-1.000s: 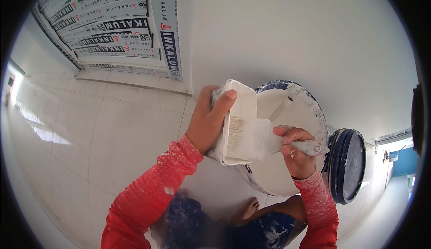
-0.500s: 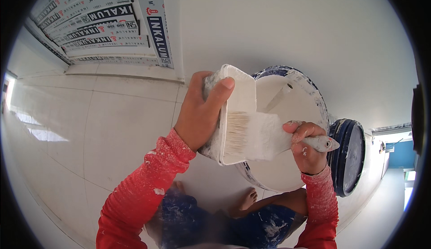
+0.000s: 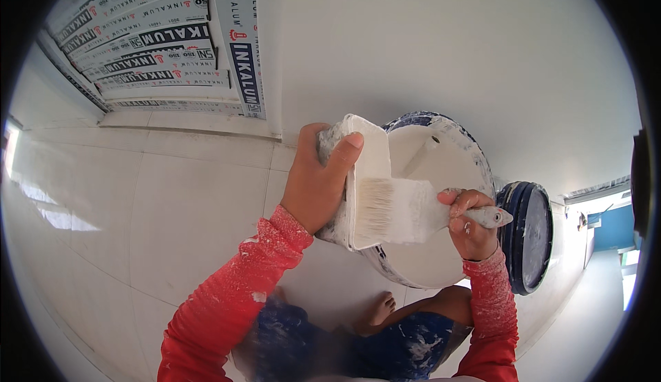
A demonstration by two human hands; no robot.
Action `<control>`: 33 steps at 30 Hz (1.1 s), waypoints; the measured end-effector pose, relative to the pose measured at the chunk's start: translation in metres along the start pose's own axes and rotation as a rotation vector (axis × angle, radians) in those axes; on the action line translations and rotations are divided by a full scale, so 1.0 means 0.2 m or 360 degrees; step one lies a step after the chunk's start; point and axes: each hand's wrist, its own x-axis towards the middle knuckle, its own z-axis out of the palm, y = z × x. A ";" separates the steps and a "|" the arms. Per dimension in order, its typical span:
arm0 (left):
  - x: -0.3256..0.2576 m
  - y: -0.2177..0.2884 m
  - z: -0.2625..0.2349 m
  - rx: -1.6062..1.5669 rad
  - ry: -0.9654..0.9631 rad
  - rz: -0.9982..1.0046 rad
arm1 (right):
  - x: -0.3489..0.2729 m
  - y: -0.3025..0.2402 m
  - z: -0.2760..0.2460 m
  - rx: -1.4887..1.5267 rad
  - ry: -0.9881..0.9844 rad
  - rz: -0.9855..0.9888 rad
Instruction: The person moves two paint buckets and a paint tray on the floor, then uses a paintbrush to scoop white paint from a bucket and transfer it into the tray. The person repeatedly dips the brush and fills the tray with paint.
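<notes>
Paint covers the brush [image 3: 396, 211], which lies flat on the rim of a small white tub [image 3: 361, 175], just above the big bucket [image 3: 441, 210]. The right hand [image 3: 471, 223] is closed tight round the brush handle, out over the right side of the bucket. The left hand [image 3: 320, 179] is wrapped round the tub, fingers curled behind it and thumb pressed on its front edge, to the left of the bucket.

The brush looks light, with soft bendy hairs and a stiff handle. Wet paint may make it slippery, so the bare end of the handle is the best place to hold it. The tub looks light and thin, and is best held by its sides.

The bucket is full of white paint, with a stick [image 3: 420, 156] standing in it. Its dark blue lid [image 3: 527, 237] leans just right of the bucket. I cannot see inside the tub.
</notes>
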 end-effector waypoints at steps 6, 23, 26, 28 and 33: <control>0.00 0.00 -0.01 0.0059 -0.0054 0.0070 | -0.04 0.02 -0.01 0.0299 0.0058 0.0205; 0.02 -0.01 -0.03 -0.0147 -0.0114 -0.0050 | 0.06 -0.02 -0.19 -0.0784 -0.0080 0.0594; 0.02 -0.03 -0.03 -0.0187 -0.0117 -0.0049 | 0.18 0.14 -0.14 -0.0893 -0.0558 0.0563; 0.03 -0.03 -0.03 -0.0202 -0.0129 -0.0061 | 0.25 0.30 -0.11 -0.0968 -0.0971 0.0346; 0.03 -0.03 -0.03 -0.0093 -0.0102 0.0022 | 0.20 0.64 0.00 -0.1336 -0.1317 0.0534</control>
